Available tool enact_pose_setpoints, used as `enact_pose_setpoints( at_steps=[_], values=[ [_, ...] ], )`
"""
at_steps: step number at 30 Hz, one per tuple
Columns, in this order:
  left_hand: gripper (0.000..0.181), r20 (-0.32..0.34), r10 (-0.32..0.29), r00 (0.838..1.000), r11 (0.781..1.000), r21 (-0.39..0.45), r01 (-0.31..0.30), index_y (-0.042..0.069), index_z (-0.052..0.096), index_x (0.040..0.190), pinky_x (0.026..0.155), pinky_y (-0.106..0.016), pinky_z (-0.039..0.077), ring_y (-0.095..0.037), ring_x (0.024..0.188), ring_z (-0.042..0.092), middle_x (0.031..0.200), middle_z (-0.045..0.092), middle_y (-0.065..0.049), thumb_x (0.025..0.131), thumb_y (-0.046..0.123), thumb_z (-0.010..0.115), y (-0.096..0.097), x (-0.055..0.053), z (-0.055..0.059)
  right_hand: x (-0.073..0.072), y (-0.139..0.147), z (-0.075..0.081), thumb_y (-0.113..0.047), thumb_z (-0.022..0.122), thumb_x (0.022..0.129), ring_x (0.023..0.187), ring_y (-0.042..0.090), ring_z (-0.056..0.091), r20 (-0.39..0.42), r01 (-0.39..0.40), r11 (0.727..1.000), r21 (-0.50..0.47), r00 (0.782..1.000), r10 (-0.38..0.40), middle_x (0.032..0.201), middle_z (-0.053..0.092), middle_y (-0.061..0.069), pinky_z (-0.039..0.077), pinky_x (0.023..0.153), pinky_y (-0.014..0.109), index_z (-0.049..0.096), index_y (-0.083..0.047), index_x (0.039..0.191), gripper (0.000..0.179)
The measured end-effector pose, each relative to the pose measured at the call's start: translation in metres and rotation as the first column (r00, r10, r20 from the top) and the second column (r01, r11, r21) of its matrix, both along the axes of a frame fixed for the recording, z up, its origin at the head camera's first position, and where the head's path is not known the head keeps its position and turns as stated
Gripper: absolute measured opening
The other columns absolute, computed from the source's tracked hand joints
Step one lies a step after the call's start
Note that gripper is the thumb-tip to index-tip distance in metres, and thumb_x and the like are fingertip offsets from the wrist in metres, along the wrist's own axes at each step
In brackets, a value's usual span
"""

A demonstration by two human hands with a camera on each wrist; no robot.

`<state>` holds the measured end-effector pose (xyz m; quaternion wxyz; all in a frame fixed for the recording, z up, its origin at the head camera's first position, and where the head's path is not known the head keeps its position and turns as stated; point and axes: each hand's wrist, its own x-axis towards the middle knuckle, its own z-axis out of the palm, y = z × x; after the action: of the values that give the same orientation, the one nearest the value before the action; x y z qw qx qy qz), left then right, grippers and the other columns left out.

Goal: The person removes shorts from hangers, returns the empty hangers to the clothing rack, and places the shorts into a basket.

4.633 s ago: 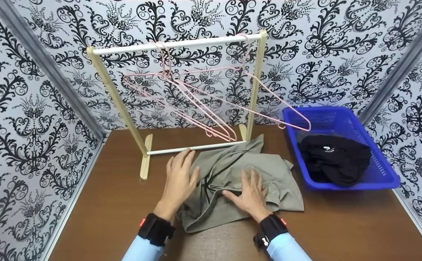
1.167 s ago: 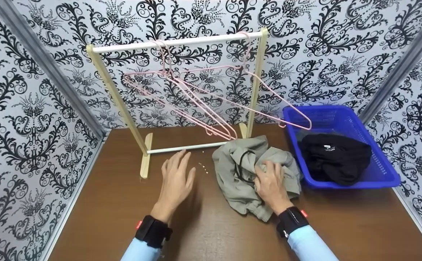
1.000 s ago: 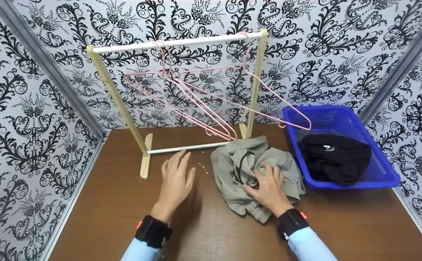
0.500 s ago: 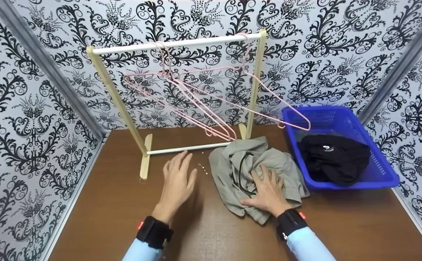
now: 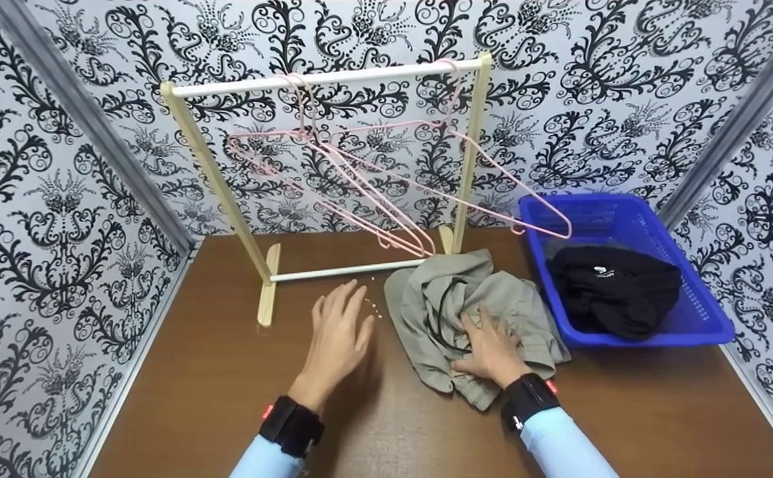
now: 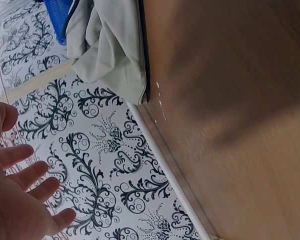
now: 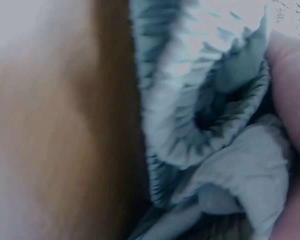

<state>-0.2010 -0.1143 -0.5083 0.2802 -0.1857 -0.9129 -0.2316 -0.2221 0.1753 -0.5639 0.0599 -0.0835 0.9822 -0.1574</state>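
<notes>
A grey-green garment [image 5: 426, 299] with a black cord lies bunched on the table beside a blue basket; its gathered elastic edge [image 7: 175, 120] fills the right wrist view. My right hand [image 5: 496, 352] rests on top of it, thumb apart and fingertips among the folds. My left hand [image 5: 337, 335] is left of the garment, over the table, its fingers loosely bent with nothing in them. In the left wrist view, its palm [image 6: 20, 200] faces the camera and its fingers are apart.
A small rack [image 5: 360, 74] with a white top rail stands behind, with several pink hangers [image 5: 386, 174] on it. The blue basket [image 5: 702, 292] holds black clothing [image 5: 615, 292]. Tiny white specks [image 5: 376, 308] lie on the brown table [image 5: 214, 385].
The garment, flatter and under both hands at first, has been bunched to the right near the basket. My left hand has come off it; my right hand stays on it.
</notes>
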Motion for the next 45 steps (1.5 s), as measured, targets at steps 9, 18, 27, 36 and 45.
enact_pose_setpoints(
  at_steps=[9,18,27,36,45],
  values=[
    [0.049,0.003,-0.016,1.0,0.999,-0.028,0.016,0.0,0.06,0.14,0.113,-0.065,0.03,-0.039,0.136,0.049,0.145,0.055,-0.021,0.095,0.017,0.071,0.009,0.001,-0.001,-0.004,0.009,0.008,-0.019,0.083,0.074,0.125,0.069,0.044,-0.031,-0.037,0.999,0.004,0.999,0.037,0.148,0.046,0.037,0.041,0.096,0.079,0.039,-0.001,0.156,0.095],
    [0.046,-0.026,-0.021,0.999,0.999,-0.036,0.02,-0.001,0.06,0.138,0.111,-0.065,0.032,-0.038,0.134,0.05,0.144,0.056,-0.02,0.095,0.014,0.069,0.009,-0.002,-0.001,-0.009,0.018,0.01,-0.006,0.082,0.068,0.112,0.061,0.057,-0.058,-0.025,0.996,-0.083,0.998,0.021,0.136,0.053,0.04,0.049,0.095,0.066,0.022,-0.006,0.164,0.113],
    [0.047,-0.006,-0.009,1.0,0.999,-0.049,0.009,0.001,0.06,0.139,0.112,-0.066,0.031,-0.037,0.137,0.049,0.146,0.055,-0.019,0.097,0.019,0.068,0.01,0.001,0.003,-0.009,0.022,0.011,-0.014,0.081,0.073,0.111,0.058,0.056,-0.036,-0.042,0.999,-0.01,0.999,0.041,0.125,0.059,0.032,0.05,0.091,0.066,0.067,-0.003,0.132,0.062],
    [0.046,-0.006,-0.02,1.0,0.999,-0.042,0.019,0.0,0.061,0.138,0.111,-0.065,0.031,-0.038,0.135,0.05,0.146,0.055,-0.019,0.095,0.016,0.068,0.014,0.001,-0.001,-0.005,0.028,0.005,-0.001,0.073,0.076,0.109,0.054,0.062,-0.164,-0.041,0.99,-0.132,0.986,0.019,0.122,0.063,0.033,0.052,0.095,0.06,0.072,0.002,0.123,0.048],
    [0.047,0.011,-0.035,0.999,0.999,-0.025,0.036,0.001,0.059,0.14,0.114,-0.065,0.028,-0.038,0.137,0.048,0.147,0.054,-0.019,0.096,0.017,0.067,0.02,0.003,0.0,0.004,0.039,0.008,0.008,0.073,0.07,0.096,0.048,0.065,-0.363,-0.054,0.955,-0.293,0.93,-0.059,0.101,0.064,0.027,0.054,0.087,0.057,0.072,0.008,0.112,0.042]
  ],
)
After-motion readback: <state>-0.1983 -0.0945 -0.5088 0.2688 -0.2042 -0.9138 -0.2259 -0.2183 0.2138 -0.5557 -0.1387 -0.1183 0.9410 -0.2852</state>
